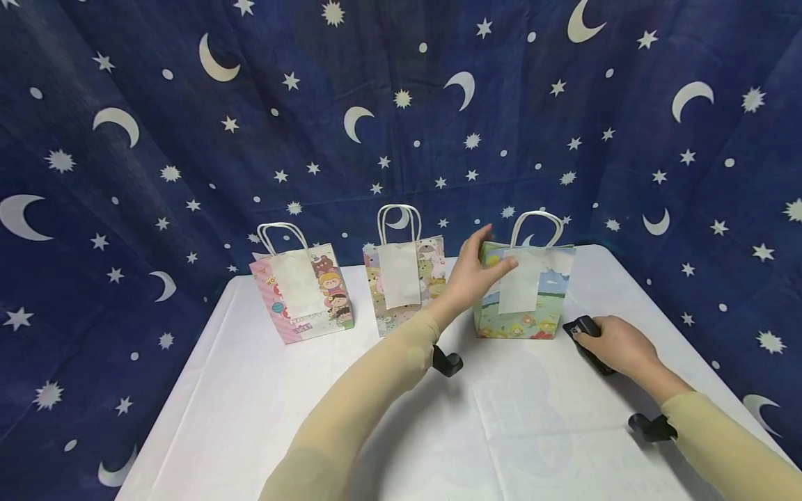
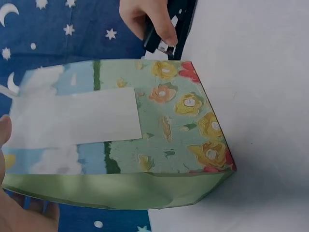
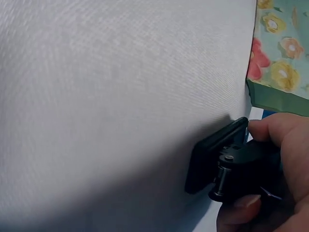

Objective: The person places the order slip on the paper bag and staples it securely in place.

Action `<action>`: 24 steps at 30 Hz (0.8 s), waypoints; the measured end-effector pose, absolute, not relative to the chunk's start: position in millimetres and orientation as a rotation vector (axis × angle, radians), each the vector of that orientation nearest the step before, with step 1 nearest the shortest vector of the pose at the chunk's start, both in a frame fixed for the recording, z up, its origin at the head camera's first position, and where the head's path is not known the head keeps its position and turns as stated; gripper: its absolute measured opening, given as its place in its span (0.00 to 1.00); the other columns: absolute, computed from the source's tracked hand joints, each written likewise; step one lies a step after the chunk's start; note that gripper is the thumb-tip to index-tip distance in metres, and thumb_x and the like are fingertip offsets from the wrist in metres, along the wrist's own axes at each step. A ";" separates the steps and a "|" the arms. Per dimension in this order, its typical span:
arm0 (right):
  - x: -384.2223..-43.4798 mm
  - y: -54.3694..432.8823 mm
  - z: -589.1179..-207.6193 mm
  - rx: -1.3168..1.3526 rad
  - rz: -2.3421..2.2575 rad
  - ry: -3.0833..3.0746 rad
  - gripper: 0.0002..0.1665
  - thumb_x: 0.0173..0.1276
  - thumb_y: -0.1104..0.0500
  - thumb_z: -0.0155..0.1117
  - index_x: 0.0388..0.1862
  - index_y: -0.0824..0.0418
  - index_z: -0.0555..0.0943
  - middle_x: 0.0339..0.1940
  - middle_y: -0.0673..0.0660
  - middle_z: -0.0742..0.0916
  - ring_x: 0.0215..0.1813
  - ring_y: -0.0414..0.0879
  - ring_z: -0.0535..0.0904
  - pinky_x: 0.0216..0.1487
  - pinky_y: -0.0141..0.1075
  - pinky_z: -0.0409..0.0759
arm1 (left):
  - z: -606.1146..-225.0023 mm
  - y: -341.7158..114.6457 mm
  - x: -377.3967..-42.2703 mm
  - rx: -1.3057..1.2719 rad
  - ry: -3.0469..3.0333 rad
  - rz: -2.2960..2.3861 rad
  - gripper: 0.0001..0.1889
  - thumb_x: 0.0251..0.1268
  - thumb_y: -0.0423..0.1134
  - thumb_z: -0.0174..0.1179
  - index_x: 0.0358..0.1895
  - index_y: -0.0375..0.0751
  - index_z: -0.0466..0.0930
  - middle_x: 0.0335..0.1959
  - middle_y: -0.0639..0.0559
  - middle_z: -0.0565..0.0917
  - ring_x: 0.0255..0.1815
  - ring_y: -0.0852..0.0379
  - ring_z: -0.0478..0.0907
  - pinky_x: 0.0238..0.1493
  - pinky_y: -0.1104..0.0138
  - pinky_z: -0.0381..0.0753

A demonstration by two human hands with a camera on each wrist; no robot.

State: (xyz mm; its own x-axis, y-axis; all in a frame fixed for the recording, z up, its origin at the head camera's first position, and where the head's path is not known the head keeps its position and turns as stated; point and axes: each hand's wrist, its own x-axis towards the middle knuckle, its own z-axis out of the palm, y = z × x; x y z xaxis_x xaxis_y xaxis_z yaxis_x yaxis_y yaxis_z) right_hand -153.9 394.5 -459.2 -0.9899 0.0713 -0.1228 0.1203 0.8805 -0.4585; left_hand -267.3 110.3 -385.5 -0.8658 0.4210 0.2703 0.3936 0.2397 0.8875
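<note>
A green paper gift bag [image 1: 516, 327] with flowers and clouds stands upright on the right part of the table. A blank white paper [image 1: 520, 289] covers part of its front, below the white handle. My left hand [image 1: 470, 277] holds the bag's upper left side, thumb across the front and fingers at the side and back; in the left wrist view the fingers [image 2: 36, 208] are partly behind it. Just right of the bag, my right hand [image 1: 620, 344] grips a black stapler [image 1: 587, 327]. The stapler's hinge end [image 3: 227, 169] shows in the right wrist view, close to the tabletop.
A pink cartoon paper bag [image 1: 344, 313] stands at the left and an animal-print paper bag [image 1: 432, 268] in the middle, each with a white paper on its front. A white cloth [image 1: 250, 417] covers the table. Behind hangs a dark blue moon-and-star curtain [image 1: 401, 62].
</note>
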 end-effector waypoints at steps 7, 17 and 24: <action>-162.3 391.1 -461.3 0.109 -0.700 2.983 0.34 0.74 0.40 0.62 0.51 0.74 0.79 0.33 0.62 0.84 0.31 0.52 0.77 0.27 0.42 0.72 | -376.4 65.0 -243.8 1.039 2.595 1.624 0.43 0.71 0.51 0.66 0.82 0.52 0.52 0.77 0.52 0.63 0.75 0.52 0.63 0.70 0.55 0.67; -157.8 394.4 -445.7 0.072 -0.651 3.031 0.50 0.76 0.29 0.50 0.68 0.75 0.71 0.54 0.75 0.82 0.52 0.71 0.79 0.38 0.56 0.78 | -391.0 -37.0 -212.0 1.143 2.861 1.278 0.42 0.69 0.51 0.68 0.80 0.48 0.58 0.77 0.52 0.64 0.77 0.55 0.60 0.72 0.53 0.64; -149.0 405.3 -438.3 0.041 -0.633 3.184 0.45 0.76 0.34 0.55 0.67 0.74 0.73 0.56 0.77 0.80 0.52 0.70 0.79 0.41 0.60 0.77 | -406.4 -108.5 -200.0 1.069 3.104 1.003 0.43 0.64 0.49 0.72 0.79 0.44 0.61 0.75 0.45 0.67 0.75 0.46 0.62 0.71 0.47 0.64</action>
